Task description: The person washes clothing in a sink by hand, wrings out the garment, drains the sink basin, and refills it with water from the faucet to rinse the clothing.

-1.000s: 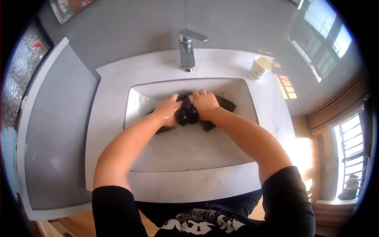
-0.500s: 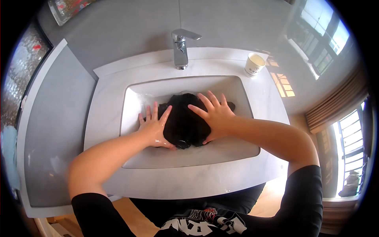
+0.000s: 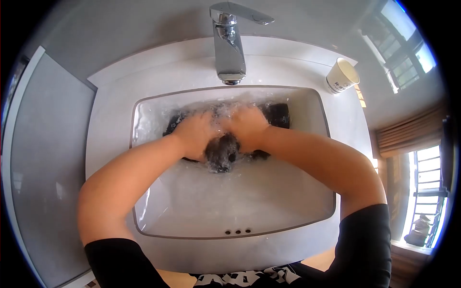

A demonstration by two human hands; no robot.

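Note:
A black cloth [image 3: 221, 151] lies bunched in the water of the white sink [image 3: 211, 211]. My left hand [image 3: 196, 133] is on the cloth's left part, its fingers blurred by splashing water. Close beside it, my right hand [image 3: 247, 126] presses on the cloth too, with the fingers curled and partly lost in the splash. Parts of the fabric show between the hands and stick out beyond them on both sides.
A chrome faucet [image 3: 229, 53] stands behind the sink. To its right, a paper cup [image 3: 342, 77] sits on the counter [image 3: 108, 139]. A grey panel [image 3: 53, 168] is at the left, and a curtain [image 3: 413, 127] hangs by the window at the right.
Both hands were spread flat over the cloth; they have moved together towards the sink's back, and the cloth is bunched between them. Water now splashes, and the view has shifted closer.

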